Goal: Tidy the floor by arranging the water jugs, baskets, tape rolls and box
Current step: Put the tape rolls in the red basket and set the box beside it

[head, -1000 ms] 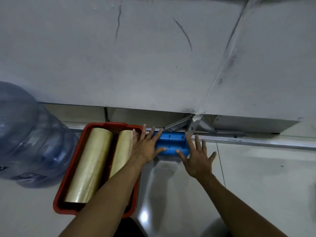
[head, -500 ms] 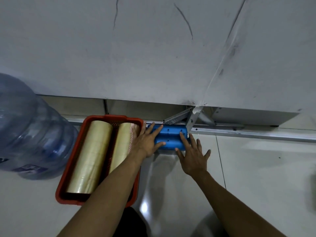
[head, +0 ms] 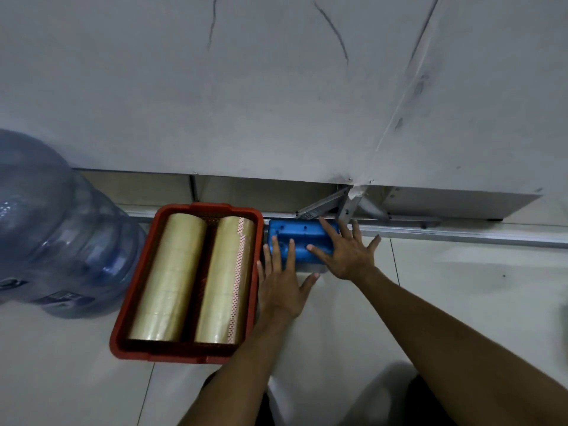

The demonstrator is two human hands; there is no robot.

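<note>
Resting flat in the head view, the left hand (head: 281, 285) and right hand (head: 349, 256) lie with fingers spread on the small blue plastic box (head: 296, 242), gripping nothing. It sits on the floor against the wall rail, long axis along the wall, just right of the red plastic basket (head: 135, 287) holding 2 tape rolls (head: 172, 278). Both hands reach it; the right covers more.

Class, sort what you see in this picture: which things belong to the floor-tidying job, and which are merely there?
Part of the job:
water jug
red basket
two tape rolls, lying in the basket
blue box, both hands on it: left hand, right hand

Merely there:
metal bracket
wall panel
floor tiles
</note>
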